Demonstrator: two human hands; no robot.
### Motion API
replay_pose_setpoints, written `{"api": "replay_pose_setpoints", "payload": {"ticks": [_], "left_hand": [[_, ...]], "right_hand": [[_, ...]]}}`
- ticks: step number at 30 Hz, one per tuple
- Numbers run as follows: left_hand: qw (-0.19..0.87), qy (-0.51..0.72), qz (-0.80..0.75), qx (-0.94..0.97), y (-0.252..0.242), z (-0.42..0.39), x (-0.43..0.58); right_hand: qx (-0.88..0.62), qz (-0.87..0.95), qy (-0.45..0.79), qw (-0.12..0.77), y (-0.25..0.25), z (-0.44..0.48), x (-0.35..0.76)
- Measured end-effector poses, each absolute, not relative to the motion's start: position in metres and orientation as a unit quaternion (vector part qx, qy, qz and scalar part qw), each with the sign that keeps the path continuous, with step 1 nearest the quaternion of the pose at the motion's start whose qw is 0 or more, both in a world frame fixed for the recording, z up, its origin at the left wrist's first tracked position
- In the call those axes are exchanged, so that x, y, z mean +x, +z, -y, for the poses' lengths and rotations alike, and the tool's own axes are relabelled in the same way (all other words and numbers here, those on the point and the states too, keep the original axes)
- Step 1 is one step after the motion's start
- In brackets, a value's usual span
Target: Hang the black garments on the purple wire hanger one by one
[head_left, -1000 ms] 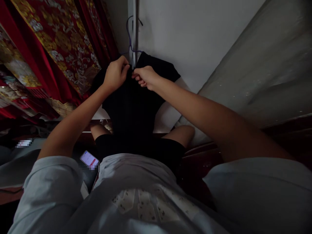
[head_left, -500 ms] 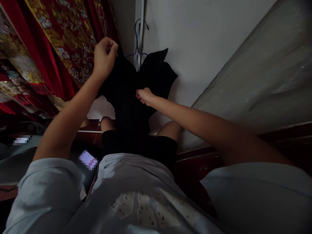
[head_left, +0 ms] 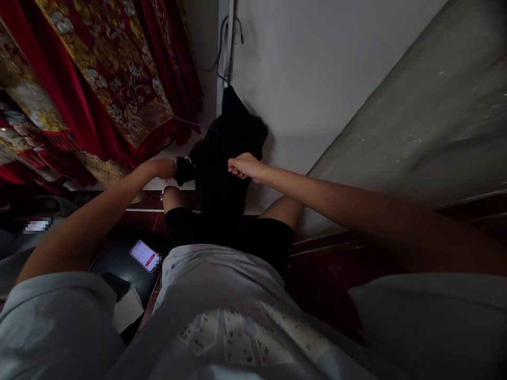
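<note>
A black garment (head_left: pixel 222 153) hangs partly on a thin purple-blue hanger (head_left: pixel 218 62) in front of the white wall. On the left, the hanger's lower bar shows bare, and the cloth droops below it. My left hand (head_left: pixel 164 168) is closed at the garment's left end, on a black piece that looks like a sleeve or edge; its fingertips are partly hidden. Against the front of the cloth, my right hand (head_left: pixel 246 166) is closed with fingers curled, pinching the dark fabric. The garment's lower part reaches down between my knees.
Red and gold embroidered cloth (head_left: pixel 130 79) hangs at the left. The hanger's hook sits on a narrow metal upright (head_left: pixel 231 42). A lit phone (head_left: pixel 144 255) lies on a dark seat (head_left: pixel 114 253) beside my left leg. A grey plastic-like sheet (head_left: pixel 428 137) covers the right side.
My left hand has moved down from beside the hanger to the garment's left edge. The garment's left shoulder has slipped off the hanger, which now tilts. My right hand has shifted slightly right.
</note>
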State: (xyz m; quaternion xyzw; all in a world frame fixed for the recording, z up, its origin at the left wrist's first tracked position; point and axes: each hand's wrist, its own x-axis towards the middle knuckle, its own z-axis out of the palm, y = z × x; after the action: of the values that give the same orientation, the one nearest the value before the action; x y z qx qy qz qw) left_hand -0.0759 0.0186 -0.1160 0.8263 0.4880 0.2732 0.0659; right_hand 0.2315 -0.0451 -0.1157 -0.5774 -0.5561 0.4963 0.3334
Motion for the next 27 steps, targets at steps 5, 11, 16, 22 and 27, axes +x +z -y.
{"api": "replay_pose_setpoints", "payload": {"ticks": [5, 11, 16, 22, 27], "left_hand": [[0.116, 0.215, -0.478, 0.844, -0.116, -0.016, -0.037], [0.108, 0.345, -0.416, 0.834, -0.058, 0.001, 0.013], [0.117, 0.377, -0.362, 0.844, -0.048, 0.024, 0.041], [0.144, 0.394, -0.36, 0.833, -0.052, 0.019, 0.044], [0.359, 0.172, -0.404, 0.824, -0.071, 0.033, 0.026]], "right_hand": [[-0.583, 0.62, 0.473, 0.228, -0.123, 0.051, 0.23], [-0.525, 0.724, 0.414, 0.169, -0.129, 0.047, 0.238], [-0.371, 0.749, 0.461, 0.297, -0.112, 0.044, 0.224], [-0.425, 0.679, 0.448, 0.397, -0.081, 0.029, 0.203], [-0.427, 0.771, 0.259, 0.396, -0.042, 0.018, 0.22]]}}
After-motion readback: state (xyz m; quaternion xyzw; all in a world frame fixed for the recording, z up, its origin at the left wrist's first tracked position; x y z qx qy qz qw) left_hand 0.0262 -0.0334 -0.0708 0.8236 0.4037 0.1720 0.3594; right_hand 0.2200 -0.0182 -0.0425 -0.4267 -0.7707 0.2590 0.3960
